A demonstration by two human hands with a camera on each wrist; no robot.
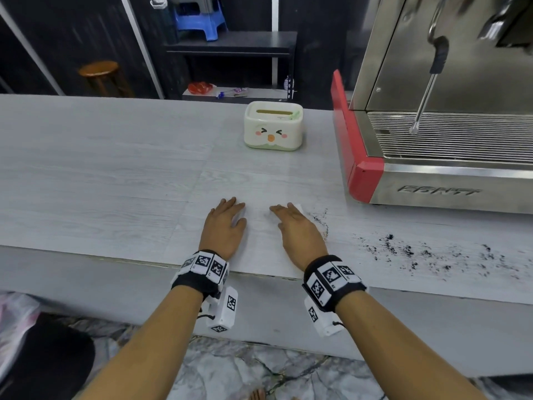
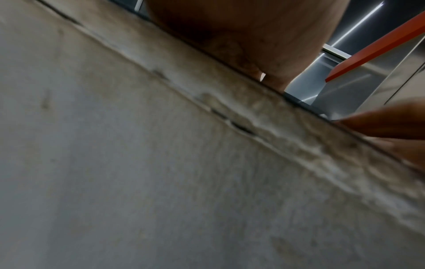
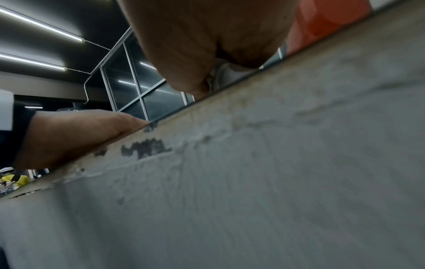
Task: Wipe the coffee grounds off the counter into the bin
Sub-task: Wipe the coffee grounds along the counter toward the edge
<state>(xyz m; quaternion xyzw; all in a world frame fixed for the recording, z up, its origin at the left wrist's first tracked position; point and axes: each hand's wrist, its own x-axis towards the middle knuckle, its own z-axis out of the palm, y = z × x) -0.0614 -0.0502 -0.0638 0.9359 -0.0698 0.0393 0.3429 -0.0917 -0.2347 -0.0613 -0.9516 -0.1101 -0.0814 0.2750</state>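
Observation:
Dark coffee grounds [image 1: 403,251] lie scattered over the pale counter [image 1: 115,174] near its front edge, right of my hands. A thin line of grounds [image 1: 323,223] runs beside my right hand [image 1: 291,220]. That hand lies flat with straight fingers on a white tissue [image 1: 299,208], whose corner shows past the fingers. In the right wrist view the tissue [image 3: 226,72] sits under the palm. My left hand [image 1: 230,215] rests flat on the counter just to the left. On the floor at lower left is a dark round shape [image 1: 49,359], perhaps the bin.
A steel and red espresso machine [image 1: 432,157] stands at the right, close behind the grounds. A cream tissue box with a cartoon face [image 1: 272,125] sits at the counter's back. Both wrist views mostly show the counter's grey front face [image 2: 138,182].

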